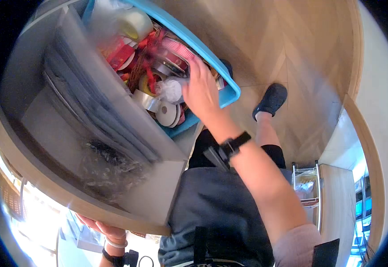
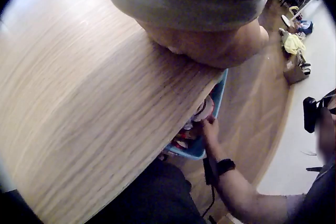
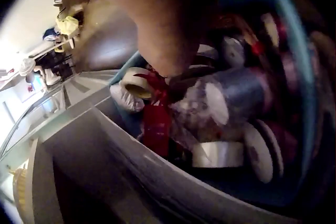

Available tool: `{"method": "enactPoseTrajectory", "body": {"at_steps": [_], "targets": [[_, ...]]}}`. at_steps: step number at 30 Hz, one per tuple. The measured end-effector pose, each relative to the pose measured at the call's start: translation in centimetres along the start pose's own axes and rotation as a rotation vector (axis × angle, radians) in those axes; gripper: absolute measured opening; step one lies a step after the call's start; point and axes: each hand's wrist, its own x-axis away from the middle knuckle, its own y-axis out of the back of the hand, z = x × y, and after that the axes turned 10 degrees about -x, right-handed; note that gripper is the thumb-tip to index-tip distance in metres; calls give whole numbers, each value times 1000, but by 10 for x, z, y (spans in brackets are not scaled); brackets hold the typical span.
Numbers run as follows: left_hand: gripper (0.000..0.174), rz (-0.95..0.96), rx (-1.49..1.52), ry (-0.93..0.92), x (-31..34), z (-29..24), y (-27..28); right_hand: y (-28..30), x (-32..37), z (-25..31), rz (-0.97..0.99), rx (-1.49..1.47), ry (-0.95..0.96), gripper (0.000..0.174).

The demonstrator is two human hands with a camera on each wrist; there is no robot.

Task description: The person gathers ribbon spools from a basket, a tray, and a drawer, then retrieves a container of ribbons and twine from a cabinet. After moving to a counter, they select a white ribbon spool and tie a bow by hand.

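Touching round glossy ribbon spools (image 1: 166,113)

This looks like a room in a home, used for storage and craft things. The floor is light wooden parquet in a herringbone pattern (image 1: 292,49) with a wooden skirting board (image 1: 358,129) along the pale wall. A grey-white shelf unit (image 1: 38,89) under a light wood-grain top (image 2: 94,103) holds a bright blue plastic bin (image 1: 194,38) full of ribbon spools and tape rolls (image 1: 166,113). A small white wire rack (image 1: 307,182) stands near, and loose bags and household things (image 2: 295,50) lie on the floor by the far wall.
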Motion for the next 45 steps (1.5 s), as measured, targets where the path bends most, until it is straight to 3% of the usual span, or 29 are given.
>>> {"method": "enactPoseTrajectory", "body": {"at_steps": [3, 4, 5, 7, 8, 9, 10, 11, 13, 18, 20, 24, 27, 29, 30, 32, 33, 36, 37, 39, 43, 45], "targets": [[70, 19, -36, -67, 1, 2, 1, -19, -27, 6, -1, 58, -162, 59], [70, 25, 10, -19, -1, -9, -1, -25, -30, 6, -6, 130, -192, 45], [70, 31, 56, 28, -3, -15, -1, -27, -32, 4, -7, 125, -191, 45], [70, 13, 64, 38, 0, -9, -3, -31, -30, -3, 148, 245, -201, 24], [70, -3, 76, 49, 2, -3, -4, -37, -25, -7, 147, 242, -204, 24], [70, -1, 75, 47, 6, 9, -4, -42, -18, -11, 103, 240, -177, 17], [70, 4, 25, -75, 10, 27, -2, -46, -13, -14, 59, 240, -149, 11], [70, 7, 1, -137, 11, 31, 0, -47, -10, -14, 57, 242, -151, 11], [70, 25, -73, -203, 12, 33, 3, -46, -5, -13, 60, 376, 42, 12], [71, -7, -146, -201, 12, 29, 1, -35, 4, -11, 161, 355, -11, 12], [72, -10, 39, -27, 7, 16, -2, -31, 9, -18, 188, 347, -38, 16], [73, -23, 162, 36, 6, 6, -6, -17, 27, -20, 231, 301, -105, 22], [72, -19, 98, 44, 5, 9, -4, -1, 29, -19, 170, 112, -133, 25], [73, 5, 51, 20, 6, 9, -2, 18, 21, -16, 1, -11, -25, 26], [73, 4, 43, 18, 7, 12, 1, 33, 16, -14, -38, -76, -80, 28], [69, 69, -378, -315, 9, 20, 8, 49, 7, -30, -137, -14, -90, 28], [69, 67, -383, -316, 9, 20, 7, 54, 3, -40, -238, 53, -99, 29], [63, 27, -329, -299, 13, 32, 5, 61, 8, -74, -159, 50, -264, 30], [63, 76, -194, -122, 19, 47, 8, 59, 13, -78, -158, 46, -266, 30], [63, 117, -62, 59, 25, 59, 7, 59, 25, -81, 85, -48, -446, 31], [67, 19, 136, 193, 29, 65, 9, 58, 30, -79, 78, -13, -292, 29], [69, -13, 182, 229, 29, 58, 6, 60, 27, -80, 95, -44, -312, 29]]}}
